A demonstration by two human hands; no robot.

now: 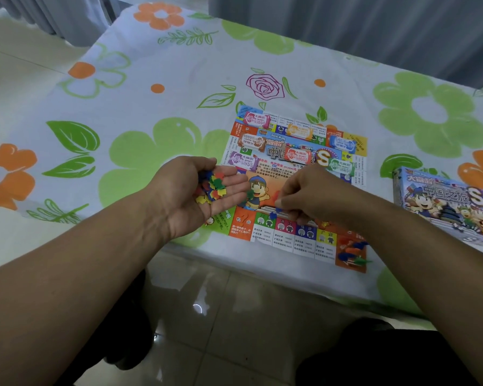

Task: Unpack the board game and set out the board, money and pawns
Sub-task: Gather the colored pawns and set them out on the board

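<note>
Spillage is the risk: the left hand (204, 190) is cupped, palm up, with loose coloured pieces (212, 188) above the board (287, 235) at the bench's near edge; a tilt scatters them. The right hand (304, 201) pinches a blue piece (278, 209).

A single head-worn wide-angle view looks forward and down from close above the near edge of the tabletop (179, 79), with both forearms reaching in from below and floor tiles (234, 316) underneath.
</note>
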